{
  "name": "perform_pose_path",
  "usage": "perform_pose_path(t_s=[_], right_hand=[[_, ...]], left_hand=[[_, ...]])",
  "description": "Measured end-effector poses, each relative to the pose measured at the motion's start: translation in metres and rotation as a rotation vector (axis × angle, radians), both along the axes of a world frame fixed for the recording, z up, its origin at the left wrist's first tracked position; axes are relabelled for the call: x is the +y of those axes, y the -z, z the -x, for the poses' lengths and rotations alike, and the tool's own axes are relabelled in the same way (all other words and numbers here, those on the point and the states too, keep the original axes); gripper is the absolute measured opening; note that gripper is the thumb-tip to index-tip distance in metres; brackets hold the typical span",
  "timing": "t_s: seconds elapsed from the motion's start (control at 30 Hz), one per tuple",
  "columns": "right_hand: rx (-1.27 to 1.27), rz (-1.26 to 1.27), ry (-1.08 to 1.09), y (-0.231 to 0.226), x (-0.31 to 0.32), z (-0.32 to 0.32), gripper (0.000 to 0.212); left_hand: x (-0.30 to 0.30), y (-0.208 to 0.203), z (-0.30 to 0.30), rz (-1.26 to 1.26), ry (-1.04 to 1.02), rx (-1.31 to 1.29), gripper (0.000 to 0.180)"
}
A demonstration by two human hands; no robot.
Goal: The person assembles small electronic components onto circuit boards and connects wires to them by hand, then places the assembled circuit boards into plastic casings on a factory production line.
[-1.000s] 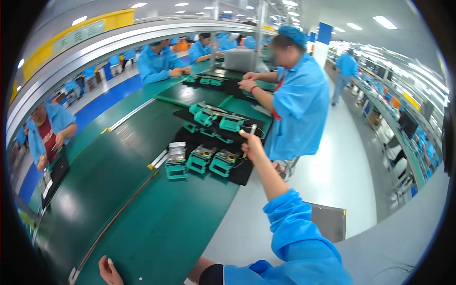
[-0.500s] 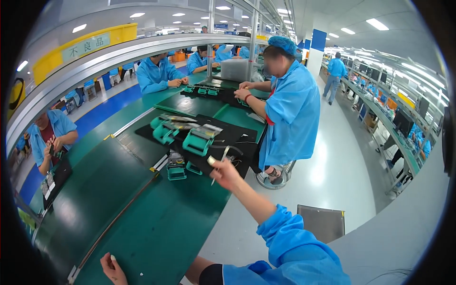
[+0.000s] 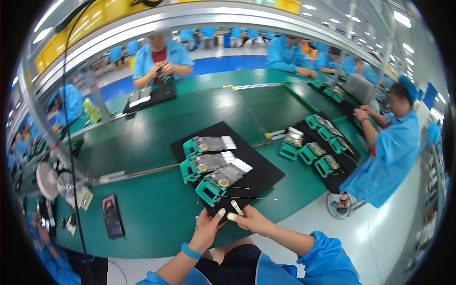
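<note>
Both my hands are together at the near corner of a black mat (image 3: 256, 178). My left hand (image 3: 203, 231) is closed there, its thumb on top and its fingers at the mat's edge. My right hand (image 3: 254, 221) holds a slim white stick-like tool (image 3: 236, 207) pointing up, and also touches the mat's near edge. Pale covers sit on both thumbs. Three green frames with circuit boards lie on the mat: a near one (image 3: 211, 190), a middle one (image 3: 190, 169) and a far one (image 3: 192, 146). Thin wires trail from the near one.
On the right, another black mat (image 3: 339, 183) bears several similar green-framed boards, beside a co-worker (image 3: 389, 142) in blue. A phone (image 3: 112, 216) and a small fan (image 3: 65, 183) are on the left of the green table (image 3: 156, 209). A dark cable (image 3: 71, 142) hangs at left.
My view has turned left. My right hand has come back from beside the right-hand boards, still with the white tool. My left hand has moved to the mat's near corner.
</note>
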State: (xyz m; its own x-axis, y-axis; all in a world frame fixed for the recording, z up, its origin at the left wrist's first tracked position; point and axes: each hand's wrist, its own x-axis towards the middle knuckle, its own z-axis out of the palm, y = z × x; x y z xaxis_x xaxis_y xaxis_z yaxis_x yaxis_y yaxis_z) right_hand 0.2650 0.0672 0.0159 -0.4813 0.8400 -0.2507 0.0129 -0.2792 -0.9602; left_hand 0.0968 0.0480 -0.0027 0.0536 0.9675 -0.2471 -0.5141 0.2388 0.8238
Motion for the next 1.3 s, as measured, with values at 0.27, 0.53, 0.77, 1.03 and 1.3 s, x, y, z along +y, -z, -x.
perform_pose_path(t_s=[0.27, 0.53, 0.77, 1.03, 1.3], right_hand=[[-0.433, -0.468, -0.735, -0.028, -0.020, -0.015, 0.024], [-0.811, -0.885, 0.318, -0.012, 0.084, -0.044, 0.023], [-1.037, -0.873, 0.370, 0.017, 0.076, -0.076, 0.020], [-0.449, -0.886, 0.057, -0.015, 0.014, 0.028, 0.036], [-0.380, -0.872, -0.008, -0.001, 0.005, 0.088, 0.031]], left_hand=[[-0.025, 0.001, 0.106, 0.090, 0.063, 0.127, 0.044], [-0.013, -0.047, 0.207, 0.207, 0.596, 0.611, 0.053], [0.029, -0.013, 0.188, -0.389, -0.238, 1.305, 0.041], [-0.017, -0.019, 0.092, -0.148, -0.169, 0.804, 0.064], [-0.052, -0.015, 0.108, -0.014, -0.274, 0.531, 0.065]])
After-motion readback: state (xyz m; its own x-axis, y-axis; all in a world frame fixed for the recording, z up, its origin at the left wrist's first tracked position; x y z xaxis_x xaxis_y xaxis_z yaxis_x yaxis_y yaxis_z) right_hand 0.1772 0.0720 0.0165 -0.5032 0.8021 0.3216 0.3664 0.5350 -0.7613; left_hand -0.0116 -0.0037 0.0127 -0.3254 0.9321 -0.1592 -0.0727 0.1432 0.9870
